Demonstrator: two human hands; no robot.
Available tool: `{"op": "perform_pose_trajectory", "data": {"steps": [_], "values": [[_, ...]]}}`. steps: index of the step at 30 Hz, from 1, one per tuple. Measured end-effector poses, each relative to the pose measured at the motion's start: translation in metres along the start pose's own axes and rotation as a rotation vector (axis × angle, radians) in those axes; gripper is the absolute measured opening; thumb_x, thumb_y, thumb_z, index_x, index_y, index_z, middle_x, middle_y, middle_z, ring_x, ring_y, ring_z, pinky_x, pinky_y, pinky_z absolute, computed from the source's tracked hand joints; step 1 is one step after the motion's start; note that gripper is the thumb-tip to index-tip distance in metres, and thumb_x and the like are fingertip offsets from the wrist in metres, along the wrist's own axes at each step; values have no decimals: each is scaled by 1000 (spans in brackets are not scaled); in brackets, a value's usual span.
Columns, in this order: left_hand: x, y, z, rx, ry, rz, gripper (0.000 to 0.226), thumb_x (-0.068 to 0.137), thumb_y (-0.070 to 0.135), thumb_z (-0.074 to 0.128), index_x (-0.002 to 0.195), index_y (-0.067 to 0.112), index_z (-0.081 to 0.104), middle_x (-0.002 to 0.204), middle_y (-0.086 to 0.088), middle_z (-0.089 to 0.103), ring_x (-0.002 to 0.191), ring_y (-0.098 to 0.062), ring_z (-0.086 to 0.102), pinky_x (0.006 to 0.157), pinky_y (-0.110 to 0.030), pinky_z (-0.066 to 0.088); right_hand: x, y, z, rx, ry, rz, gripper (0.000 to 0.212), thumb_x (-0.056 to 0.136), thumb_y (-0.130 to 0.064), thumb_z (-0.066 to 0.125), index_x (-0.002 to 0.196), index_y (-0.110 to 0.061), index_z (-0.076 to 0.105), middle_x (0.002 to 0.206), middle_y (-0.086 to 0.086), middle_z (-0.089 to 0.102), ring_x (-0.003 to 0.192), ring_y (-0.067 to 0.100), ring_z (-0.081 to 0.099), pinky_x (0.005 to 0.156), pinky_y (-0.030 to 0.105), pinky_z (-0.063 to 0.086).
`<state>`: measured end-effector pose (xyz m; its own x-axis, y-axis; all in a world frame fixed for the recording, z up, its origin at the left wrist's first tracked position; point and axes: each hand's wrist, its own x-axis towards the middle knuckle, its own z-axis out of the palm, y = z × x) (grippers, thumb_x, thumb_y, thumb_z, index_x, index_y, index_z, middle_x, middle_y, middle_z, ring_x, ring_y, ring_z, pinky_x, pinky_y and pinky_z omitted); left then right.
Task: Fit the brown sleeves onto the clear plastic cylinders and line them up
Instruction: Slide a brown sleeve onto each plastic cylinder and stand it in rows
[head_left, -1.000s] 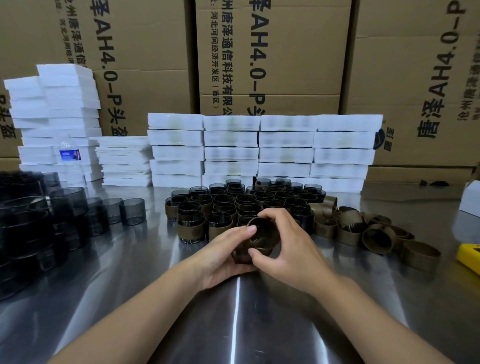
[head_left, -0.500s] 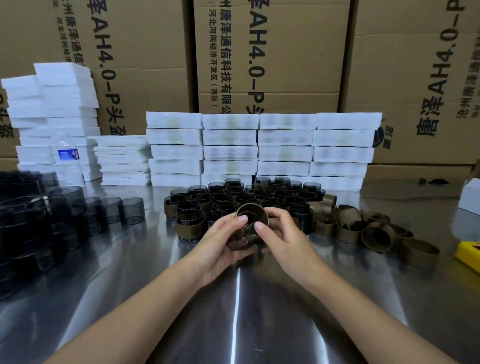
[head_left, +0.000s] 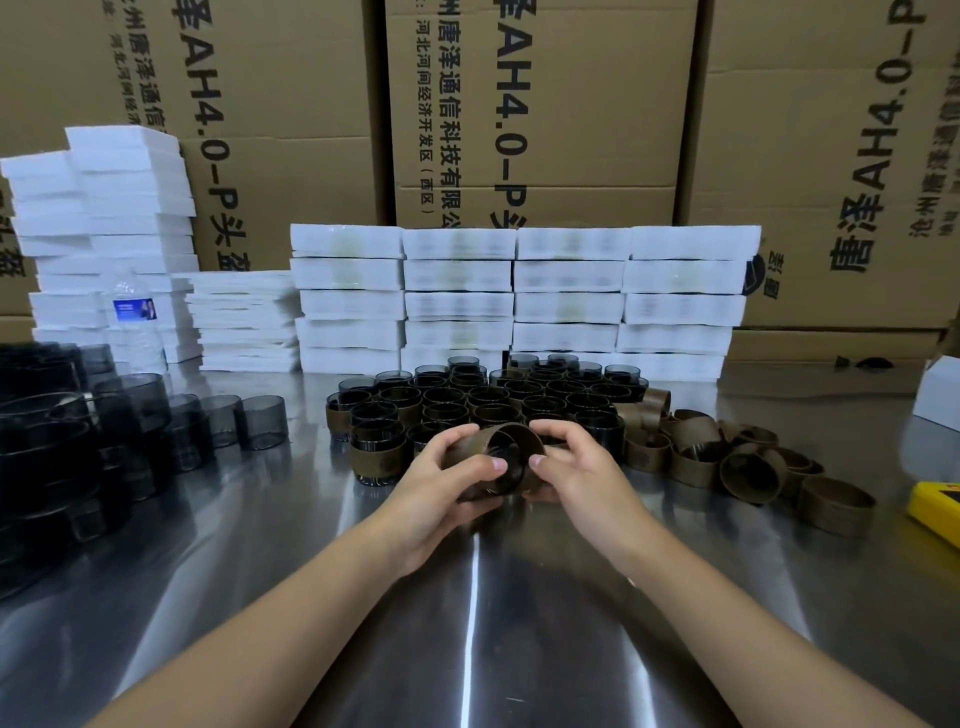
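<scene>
My left hand (head_left: 441, 493) and my right hand (head_left: 587, 473) hold one clear cylinder with a brown sleeve (head_left: 501, 452) around it, tilted with its open mouth toward me, just above the steel table (head_left: 467, 623). Both thumbs press on its near rim. Right behind it stands a packed block of several sleeved cylinders (head_left: 483, 400) in rows. Loose brown sleeves (head_left: 727, 457) lie in a heap to the right. Bare clear cylinders (head_left: 260, 421) stand in a row at the left, beside taller stacks of them (head_left: 47, 447).
White foam blocks (head_left: 519, 296) are stacked along the back, with cardboard cartons behind. A water bottle (head_left: 136, 322) stands at the left rear. A yellow object (head_left: 935, 504) and a white box (head_left: 940, 389) sit at the right edge.
The sleeved cylinder has turned in my hands from upright to tilted with its mouth toward me, and both hands have risen slightly toward the rows.
</scene>
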<state>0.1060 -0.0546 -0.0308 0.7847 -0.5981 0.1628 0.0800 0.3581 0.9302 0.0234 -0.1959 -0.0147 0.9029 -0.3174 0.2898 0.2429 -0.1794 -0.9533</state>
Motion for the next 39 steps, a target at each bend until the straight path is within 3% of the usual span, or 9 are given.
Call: {"op": "perform_pose_trajectory", "data": {"steps": [5,13,17,19,22,26,31,36,39], "values": [[-1,-1,0,29,-37,2,73,50,19,83,119,14,60,115,-9,65,98,-18,70,77,-33,56,0,-2,-3,-10,15,-10,27,94,2,48,106,-21,54,106,4,70,89,18,68,79,31,54],[-3,4,0,60,-51,6,55,53,17,79,107,22,72,107,-8,69,92,-18,70,74,-38,57,-1,-4,-3,-26,34,-15,22,92,1,53,98,-20,54,106,3,70,88,20,66,81,37,53],[-4,5,1,30,-52,-12,51,64,11,74,115,18,68,113,-11,68,94,-22,70,73,-40,57,-1,-3,-5,21,42,-16,24,91,-1,57,101,-23,53,94,-5,71,82,14,67,74,29,55],[-4,7,1,-13,-86,-39,51,69,14,71,119,15,65,118,-14,67,99,-26,68,76,-40,57,0,-3,-7,42,57,-12,23,89,-9,62,106,-22,55,86,-6,72,83,12,67,77,30,56],[-6,9,3,-59,-162,-55,47,68,21,74,115,13,68,118,-17,66,102,-28,66,82,-42,57,0,-3,-8,62,45,26,18,90,-29,60,106,-22,61,95,-1,71,89,12,67,76,33,57],[-6,9,4,-148,-174,-79,44,61,25,76,103,10,72,111,-17,69,100,-30,68,82,-43,58,-2,-5,-3,64,-25,159,40,89,-54,50,106,-21,66,99,0,72,81,12,66,65,26,50],[-8,11,5,-155,-166,-155,51,61,30,78,107,9,71,119,-22,66,106,-36,66,79,-41,58,-7,-7,-1,146,-129,227,44,88,-57,48,108,-23,67,83,-3,72,69,9,66,55,21,50],[-10,14,9,-158,-168,-201,72,66,49,74,124,10,58,121,-19,66,108,-35,66,76,-39,59,-6,-5,0,85,-111,161,50,89,-60,43,110,-20,64,95,10,70,74,15,64,63,25,51],[-10,15,9,-152,-194,-191,63,78,51,66,125,10,58,124,-17,65,111,-33,64,74,-34,59,-5,-3,1,75,-87,146,46,91,-60,40,108,-25,64,98,11,71,77,16,64,65,27,50]]}}
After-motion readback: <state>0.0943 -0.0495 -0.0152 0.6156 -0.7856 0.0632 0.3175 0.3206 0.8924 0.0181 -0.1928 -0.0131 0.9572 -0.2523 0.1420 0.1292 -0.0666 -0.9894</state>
